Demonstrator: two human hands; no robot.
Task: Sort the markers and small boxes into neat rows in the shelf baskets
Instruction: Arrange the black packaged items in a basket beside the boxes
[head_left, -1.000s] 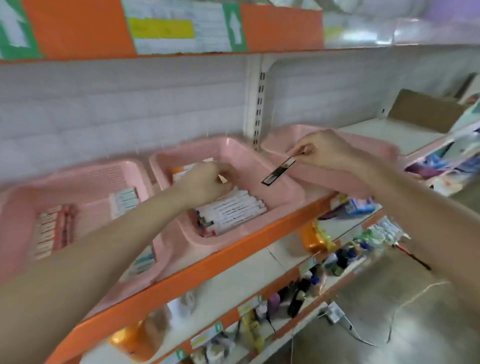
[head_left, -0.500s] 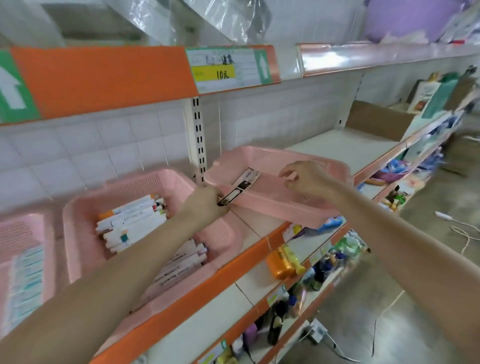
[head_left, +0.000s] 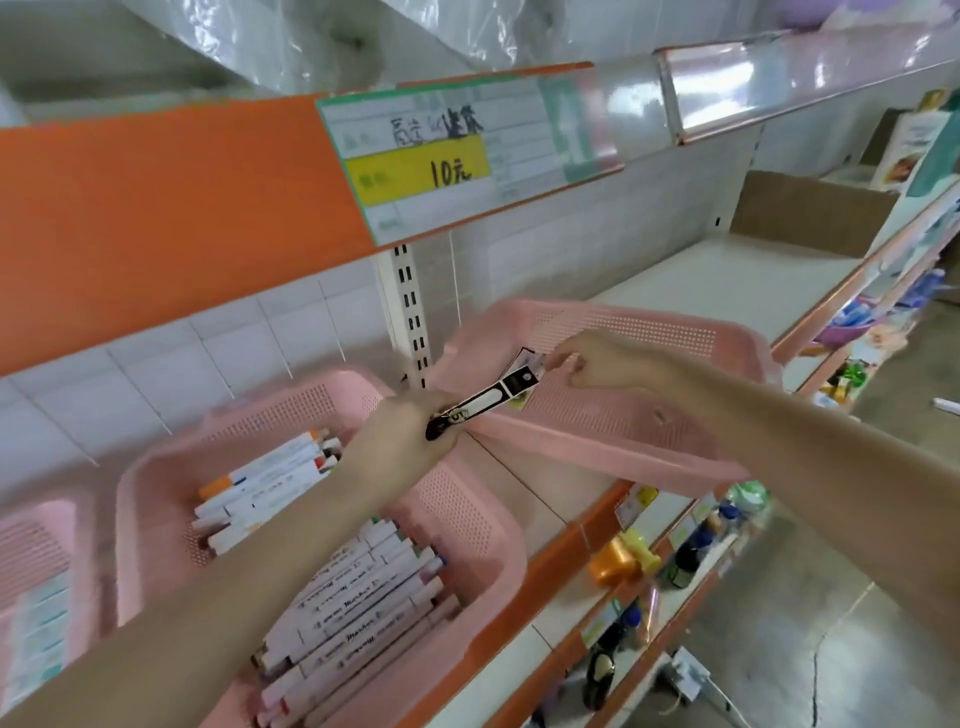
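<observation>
**Marker held at both ends above the gap between two baskets**

The marker is a slim black-and-white stick, tilted with its upper end towards 2 o'clock. It hangs over the spot where the middle basket and the right basket nearly meet.

The left hand grips its lower black end, fingers curled round it. The right hand comes in from 3 o'clock and pinches the upper end between thumb and fingertips. A small pale tag shows there; whether it belongs to the marker I cannot tell.

At 7 o'clock from the marker, the middle basket holds white markers in two rows. The nearer row is packed side by side, and the farther row lies near the back wall. The left forearm crosses between them.

The right basket sits tilted, its near rim hanging past the shelf front.

At 8 o'clock, at the frame's edge, the left basket holds blurred small boxes.

At 12 o'clock an orange shelf edge carries a price label with a yellow band. At 2 o'clock, well apart, stands a cardboard box. At 5 o'clock an orange bottle lies on the lower shelf.
</observation>
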